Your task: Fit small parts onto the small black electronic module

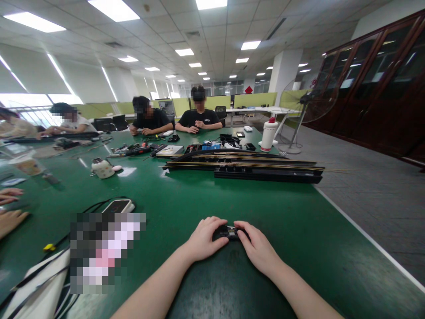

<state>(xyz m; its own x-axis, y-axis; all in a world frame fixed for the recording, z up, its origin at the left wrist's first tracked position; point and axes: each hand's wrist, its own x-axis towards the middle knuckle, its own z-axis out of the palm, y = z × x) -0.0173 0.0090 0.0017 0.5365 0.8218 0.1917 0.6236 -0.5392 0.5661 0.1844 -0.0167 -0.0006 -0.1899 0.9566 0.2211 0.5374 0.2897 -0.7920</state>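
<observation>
Block of black plastic, small and squat with a shiny patch on top, rests on the near part of a broad green table, straight ahead of the person. The left hand pinches its left end between thumb and curled fingers. The right hand pinches the right end likewise, so only the middle shows.

The block looks light, stiff and hard, yet small enough to slip. Its two ends seem the safest hold, leaving the shiny middle untouched.

To the left lies a white oval device with a dark screen. Farther back lie long black rails topped with thin brass rods, then a white bottle with a red cap. Several seated people work at the far end, and another person's hands rest at the left edge.
</observation>
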